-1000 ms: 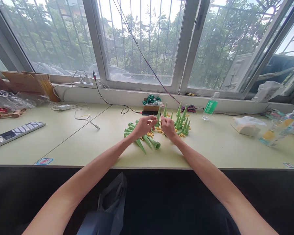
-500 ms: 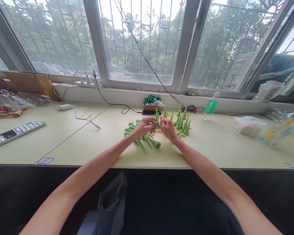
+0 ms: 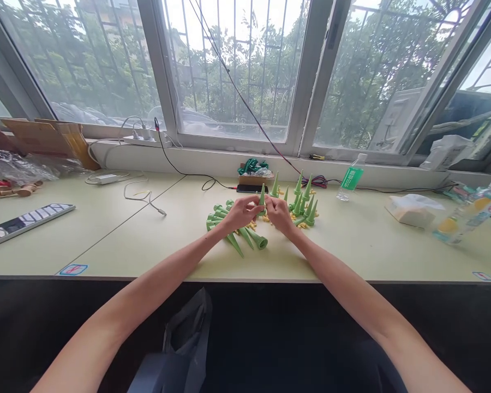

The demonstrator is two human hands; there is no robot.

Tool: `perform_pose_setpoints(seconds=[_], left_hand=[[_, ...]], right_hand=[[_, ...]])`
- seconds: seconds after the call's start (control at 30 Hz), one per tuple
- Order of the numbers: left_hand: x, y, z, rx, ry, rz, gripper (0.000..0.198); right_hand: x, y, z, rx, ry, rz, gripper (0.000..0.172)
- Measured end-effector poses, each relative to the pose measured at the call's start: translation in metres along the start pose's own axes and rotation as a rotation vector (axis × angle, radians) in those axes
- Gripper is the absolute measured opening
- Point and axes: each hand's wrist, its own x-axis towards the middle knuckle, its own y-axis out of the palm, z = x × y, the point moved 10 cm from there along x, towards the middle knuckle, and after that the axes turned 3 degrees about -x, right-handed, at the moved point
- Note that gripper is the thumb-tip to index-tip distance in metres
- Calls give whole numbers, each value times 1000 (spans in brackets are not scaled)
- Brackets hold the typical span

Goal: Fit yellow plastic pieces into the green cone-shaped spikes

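A green plastic spike (image 3: pixel 262 195), point up, is pinched between the thumb and fingers of my left hand (image 3: pixel 242 213). Right beside it, my right hand (image 3: pixel 280 213) is closed with its fingertips against the spike; what they grip is hidden. Small yellow plastic pieces (image 3: pixel 265 218) lie under and between the hands. Several green spikes (image 3: pixel 245 238) rest on their sides to the left and in front of my left hand. Past my right hand, more green spikes (image 3: pixel 307 206) stand upright with yellow bits around them.
Behind the hands are a phone (image 3: pixel 251 189) and a small box of green items (image 3: pixel 255 170). To the right stand a water bottle (image 3: pixel 352 177), a tissue pack (image 3: pixel 414 210) and a larger bottle (image 3: pixel 470 215). A white cable (image 3: pixel 145 199) and another phone (image 3: pixel 27 222) lie left.
Both hands stay together around the same spike, with only slight finger movement. The spike sits a touch lower. The whole view has shifted very slightly.
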Motion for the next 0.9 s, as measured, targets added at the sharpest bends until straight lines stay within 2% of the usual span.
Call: perform_pose_setpoints(seconds=[0.1,0.2,0.27,0.33,0.4,0.5,0.57,0.77,0.9], left_hand=[[0,1,-3,30,19,-19,31],[0,8,6,-170,-62,80,38],[-2,17,14,-347,-153,189,40],[-2,20,17,-426,-182,223,41],[-1,15,14,-386,-134,181,40],[1,5,5,-174,-32,65,39],[1,3,2,-104,-5,34,38],[1,15,7,-373,-79,178,41],[2,16,7,-401,-76,198,40]], right_hand=[[1,1,-3,1,14,7,58],[0,-2,3,2,-29,14,57],[-1,-3,10,-1,-76,17,56],[-2,-3,14,-7,-108,20,55],[-2,-2,14,-16,-109,16,54],[-1,-1,11,-24,-84,10,55],[0,-2,9,-26,-73,3,56],[-2,-7,18,-36,-140,-31,58],[-3,-9,21,-46,-160,-43,59]])
